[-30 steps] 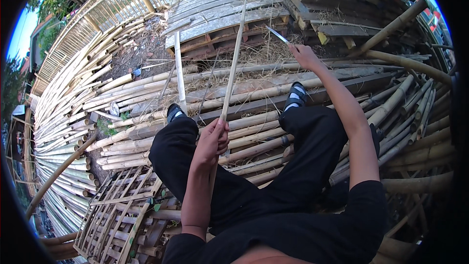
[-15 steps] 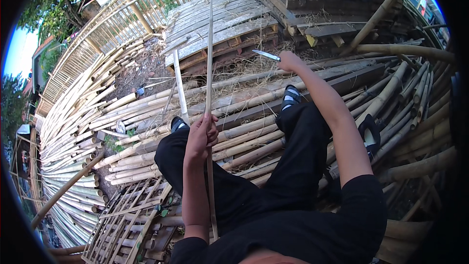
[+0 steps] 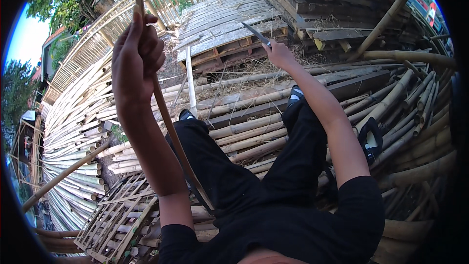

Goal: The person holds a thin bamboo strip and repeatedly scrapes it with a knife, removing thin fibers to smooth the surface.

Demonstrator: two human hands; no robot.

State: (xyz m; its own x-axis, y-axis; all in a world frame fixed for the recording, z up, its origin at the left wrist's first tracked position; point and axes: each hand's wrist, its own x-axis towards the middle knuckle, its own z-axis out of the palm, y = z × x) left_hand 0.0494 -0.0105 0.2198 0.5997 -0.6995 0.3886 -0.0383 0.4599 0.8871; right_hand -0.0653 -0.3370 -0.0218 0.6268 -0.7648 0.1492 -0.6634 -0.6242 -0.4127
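Note:
My left hand (image 3: 138, 66) is raised at the left with its fingers wrapped round a long, narrow bamboo strip (image 3: 171, 129). The strip slants from the top edge of the view down to my lap. Farther out on the right, my right hand (image 3: 282, 55) is closed on a knife (image 3: 255, 33). Its blade points up and left, apart from the strip, in front of the pallet (image 3: 234, 28). A pale flat slat (image 3: 190, 80) leans on the pallet's front edge near my left foot.
Bamboo poles (image 3: 251, 139) lie under and around my legs, with more piled at the left (image 3: 73, 137). Stacked timber (image 3: 322, 12) rises at the far right. A bamboo lattice (image 3: 115, 215) is at the lower left. A black-handled object (image 3: 372, 137) lies right of my knee.
My left hand has risen and moved left, and the strip now tilts left at its top. The right hand with the knife has shifted slightly left and up.

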